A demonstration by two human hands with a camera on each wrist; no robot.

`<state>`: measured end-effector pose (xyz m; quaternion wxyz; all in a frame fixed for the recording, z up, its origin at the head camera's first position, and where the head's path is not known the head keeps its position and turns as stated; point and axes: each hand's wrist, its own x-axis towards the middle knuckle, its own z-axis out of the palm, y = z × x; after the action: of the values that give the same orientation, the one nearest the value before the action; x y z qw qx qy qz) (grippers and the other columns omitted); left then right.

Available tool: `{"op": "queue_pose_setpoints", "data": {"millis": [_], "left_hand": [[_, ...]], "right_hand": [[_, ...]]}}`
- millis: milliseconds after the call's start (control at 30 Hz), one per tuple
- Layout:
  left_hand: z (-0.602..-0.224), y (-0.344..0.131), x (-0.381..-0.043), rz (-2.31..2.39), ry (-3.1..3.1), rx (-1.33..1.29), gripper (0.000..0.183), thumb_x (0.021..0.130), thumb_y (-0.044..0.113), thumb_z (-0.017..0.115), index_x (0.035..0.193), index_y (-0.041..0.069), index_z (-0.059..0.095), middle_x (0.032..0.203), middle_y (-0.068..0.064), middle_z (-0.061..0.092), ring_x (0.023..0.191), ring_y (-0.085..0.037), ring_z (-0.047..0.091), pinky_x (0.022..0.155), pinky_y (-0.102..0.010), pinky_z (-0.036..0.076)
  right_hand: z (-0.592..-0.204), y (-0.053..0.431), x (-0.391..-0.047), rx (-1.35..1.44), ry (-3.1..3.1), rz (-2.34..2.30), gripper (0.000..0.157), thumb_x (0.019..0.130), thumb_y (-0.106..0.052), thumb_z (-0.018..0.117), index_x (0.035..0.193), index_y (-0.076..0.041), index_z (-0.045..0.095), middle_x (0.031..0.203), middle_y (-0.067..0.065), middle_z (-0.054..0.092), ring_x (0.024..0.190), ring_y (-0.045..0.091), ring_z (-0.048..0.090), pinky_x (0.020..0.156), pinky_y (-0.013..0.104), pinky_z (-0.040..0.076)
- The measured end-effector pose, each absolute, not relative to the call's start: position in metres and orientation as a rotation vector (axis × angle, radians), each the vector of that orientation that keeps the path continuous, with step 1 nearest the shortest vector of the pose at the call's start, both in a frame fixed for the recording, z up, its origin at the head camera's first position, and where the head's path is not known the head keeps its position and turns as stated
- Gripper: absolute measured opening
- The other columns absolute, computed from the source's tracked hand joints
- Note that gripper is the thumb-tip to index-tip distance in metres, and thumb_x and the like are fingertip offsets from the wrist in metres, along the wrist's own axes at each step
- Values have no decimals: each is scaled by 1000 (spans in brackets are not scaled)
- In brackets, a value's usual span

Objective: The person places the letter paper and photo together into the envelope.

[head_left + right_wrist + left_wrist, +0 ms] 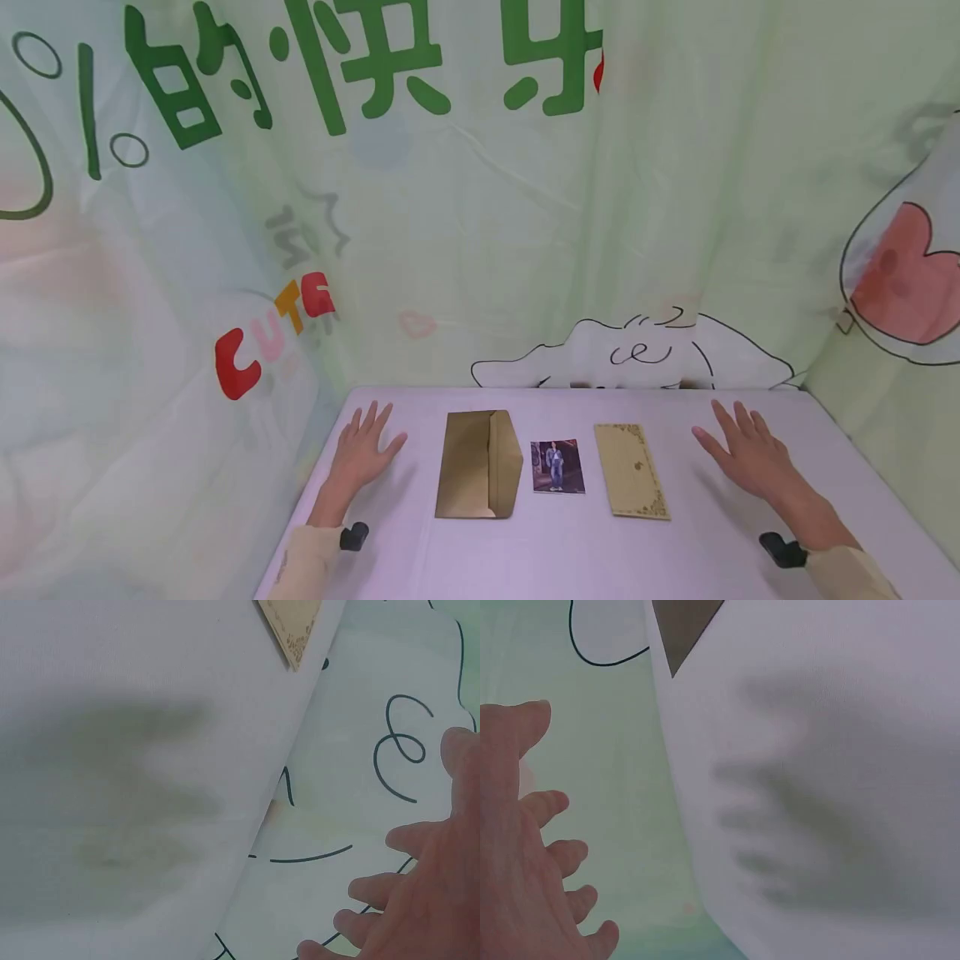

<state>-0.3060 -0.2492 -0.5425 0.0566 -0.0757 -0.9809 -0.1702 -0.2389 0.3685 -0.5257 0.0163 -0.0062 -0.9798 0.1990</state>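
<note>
My left hand [363, 454] hovers over the left side of the table with its fingers spread, holding nothing; its shadow falls on the cloth. On the right side my right hand [753, 454] is held the same way. Between them lie three flat things in a row. Nearest the left hand is a brown paper envelope [465, 467], its pointed flap folded out to the right. A small photo [557, 467] of a standing person is in the middle. Closest to the right hand lies a cream card [632, 471] with brown ornamental corners.
A pale lilac cloth covers the table [525, 558]. Printed fabric curtains [480, 208] with green characters and drawings hang behind it and along both sides, close to the table's edges. Each wrist carries a black strap mount [354, 536].
</note>
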Motion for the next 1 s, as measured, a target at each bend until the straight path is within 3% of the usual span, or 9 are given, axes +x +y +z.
{"op": "queue_pose_setpoints", "data": {"millis": [400,1000], "left_hand": [[-545,-237,-308,-509,-2985,-278,76,98,60,51,158,18,32,166,-17,25,153,-45,14,120,-65,15],[-552,-194,-313,-542,-2958,-351,74,98,60,49,158,20,33,166,-15,25,154,-43,16,121,-60,18]], "right_hand": [[-527,346,-244,21,-3015,621,91,103,-63,33,156,8,12,154,46,8,142,65,-1,104,82,11],[-530,302,-260,81,-3019,703,86,104,-59,35,157,4,12,157,43,6,144,63,0,107,80,9]]}}
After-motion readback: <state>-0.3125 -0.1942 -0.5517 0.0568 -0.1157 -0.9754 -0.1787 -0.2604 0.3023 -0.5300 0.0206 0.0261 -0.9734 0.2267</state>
